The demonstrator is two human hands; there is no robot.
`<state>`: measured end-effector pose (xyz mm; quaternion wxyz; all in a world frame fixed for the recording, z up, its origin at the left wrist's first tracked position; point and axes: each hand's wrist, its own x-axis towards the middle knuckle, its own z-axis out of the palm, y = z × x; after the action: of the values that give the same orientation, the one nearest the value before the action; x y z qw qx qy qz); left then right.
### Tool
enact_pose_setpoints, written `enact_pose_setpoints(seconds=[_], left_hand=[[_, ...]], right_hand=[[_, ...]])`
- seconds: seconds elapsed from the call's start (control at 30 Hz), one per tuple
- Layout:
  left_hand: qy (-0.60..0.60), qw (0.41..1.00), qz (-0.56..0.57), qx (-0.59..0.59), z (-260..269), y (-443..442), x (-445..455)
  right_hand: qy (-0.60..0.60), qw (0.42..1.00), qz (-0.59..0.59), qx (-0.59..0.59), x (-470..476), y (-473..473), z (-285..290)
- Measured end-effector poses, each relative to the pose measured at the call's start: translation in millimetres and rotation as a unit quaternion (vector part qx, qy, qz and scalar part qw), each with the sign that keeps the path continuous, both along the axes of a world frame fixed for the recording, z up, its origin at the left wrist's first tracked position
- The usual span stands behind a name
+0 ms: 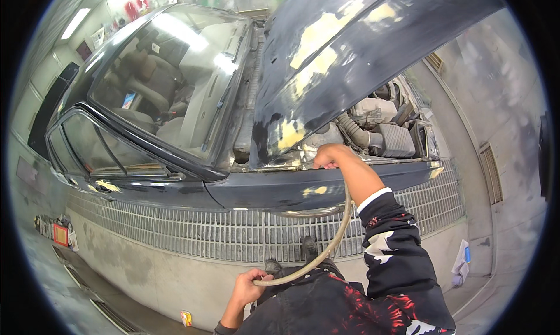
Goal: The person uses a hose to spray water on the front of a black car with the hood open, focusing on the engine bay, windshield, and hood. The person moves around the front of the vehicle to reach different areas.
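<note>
My left hand (248, 287), low in the view, grips one end of a beige flexible hose (323, 257). The hose curves up to the right, towards my right hand (329, 155). That hand is curled at the inner edge of the front fender (271, 190) of a dark car, below the raised hood (315, 72). The hood bears pale yellow filler patches. Whether my right fingers hold the hose or something else is hidden by the hand. Beside my right hand lies the engine bay with a ribbed air duct (353, 129) and an air filter housing (396, 140).
A metal floor grating (175, 223) runs along the car, with my shoes at its edge. The windshield (175, 72) is at the left. A cloth (460, 265) lies on the floor at the right. A small yellow packet (186, 318) lies at the bottom. Wall vents (492, 173) stand at the right.
</note>
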<state>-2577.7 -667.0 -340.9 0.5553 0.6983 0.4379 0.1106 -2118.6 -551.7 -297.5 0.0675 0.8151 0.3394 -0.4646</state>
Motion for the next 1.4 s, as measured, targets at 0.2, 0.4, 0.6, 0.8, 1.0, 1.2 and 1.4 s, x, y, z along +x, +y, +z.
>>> enact_pose_setpoints(seconds=[0.2, 0.4, 0.6, 0.8, 1.0, 1.2, 1.4], left_hand=[[-0.028, 1.0, 0.007, 0.002, -11, 2, -10], [-0.031, 0.999, 0.044, -0.008, -15, 1, -23], [-0.033, 0.997, 0.066, -0.037, -16, 2, -33], [-0.045, 0.997, 0.059, -0.025, -21, 5, -37], [-0.021, 0.998, 0.058, -0.027, -21, 10, -40], [0.013, 0.999, -0.042, -0.026, -13, 28, -54], [-0.079, 0.951, -0.261, -0.146, 3, 83, -95]], right_hand=[[-0.096, 0.994, 0.049, 0.023, -23, 25, -11], [-0.092, 0.994, 0.044, 0.042, -39, 40, -22], [-0.113, 0.99, 0.071, 0.035, -40, 46, -35], [-0.15, 0.982, 0.116, 0.018, -32, 56, -53], [-0.134, 0.987, 0.09, 0.008, -42, 60, -47], [-0.038, 0.998, -0.043, 0.039, -40, 52, -66], [0.149, 0.926, -0.297, 0.177, -76, 23, -101]])
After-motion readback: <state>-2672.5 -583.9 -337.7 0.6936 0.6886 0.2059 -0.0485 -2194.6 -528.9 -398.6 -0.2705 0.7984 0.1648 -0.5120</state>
